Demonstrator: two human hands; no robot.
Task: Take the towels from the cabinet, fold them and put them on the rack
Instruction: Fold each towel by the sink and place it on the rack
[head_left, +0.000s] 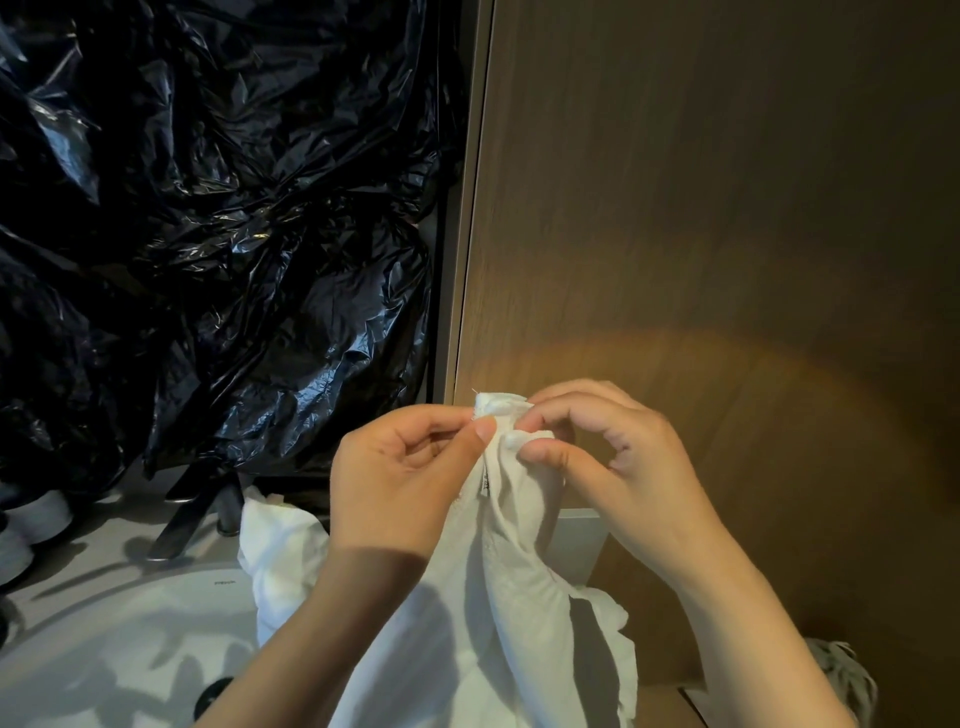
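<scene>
A white towel (498, 597) is held up in front of a brown wooden panel (701, 208), its bunched top edge pinched between thumb and fingers of the left hand (410, 478) and the right hand (608, 462), the rest draped down beside a white basin (104, 649).

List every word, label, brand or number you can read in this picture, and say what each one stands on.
None can be read for certain.
Sink rim: a small grey mark, probably a brand, too small and blurred to read.
White towel: a narrow sewn tag at the pinched edge, print too small to read.
</scene>
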